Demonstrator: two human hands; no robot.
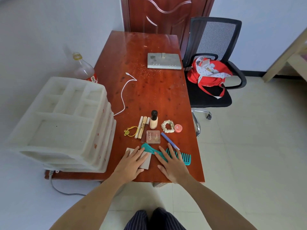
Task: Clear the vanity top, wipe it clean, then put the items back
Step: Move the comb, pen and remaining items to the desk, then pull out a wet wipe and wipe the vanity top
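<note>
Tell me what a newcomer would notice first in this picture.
Probably the two hands, left hand flat on a grey card and right hand over a teal comb, at the near edge of the red-brown table. Just beyond them lies a cluster of small cosmetics, with a foundation bottle standing up. A big white organizer fills the table's left side.

The desk (149,90) is seen as glossy reddish wood, speckled; the organiser (63,123) as matt white plastic, the comb (185,157) as teal plastic, the scrunchie (167,126) as satiny cloth
</note>
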